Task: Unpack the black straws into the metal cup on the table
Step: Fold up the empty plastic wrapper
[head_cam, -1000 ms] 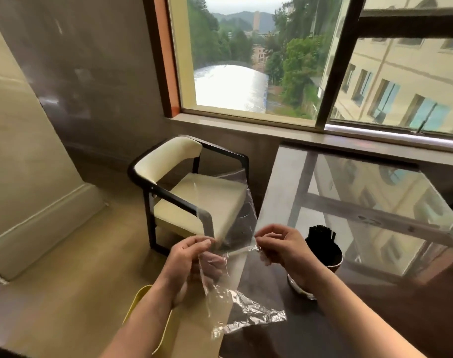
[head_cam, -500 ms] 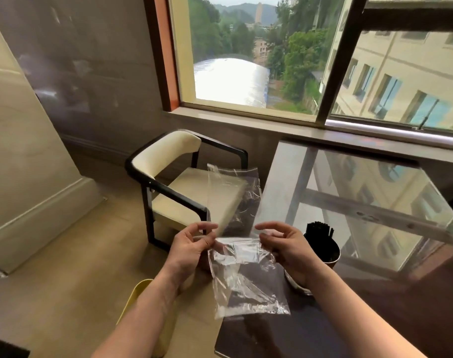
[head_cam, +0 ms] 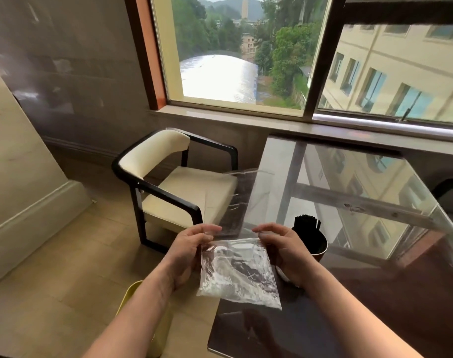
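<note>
A bundle of black straws point(head_cam: 306, 229) stands upright in the metal cup point(head_cam: 319, 250) near the table's left edge, partly hidden behind my right hand point(head_cam: 282, 248). Both hands pinch a clear, empty plastic bag point(head_cam: 237, 273) by its folded middle. My left hand point(head_cam: 188, 245) grips its left side, my right hand its right side. One crumpled part hangs down below the hands, while the other part stands up behind them.
The glossy dark table point(head_cam: 349, 293) reflects the window. A cream chair with a black frame point(head_cam: 179, 187) stands left of the table. A yellow bin point(head_cam: 142, 319) sits on the floor under my left forearm. The window sill runs along the back.
The bag has been folded over and now hangs flatter and squarer between my hands. Both hands have shifted slightly apart, still pinching the plastic.
</note>
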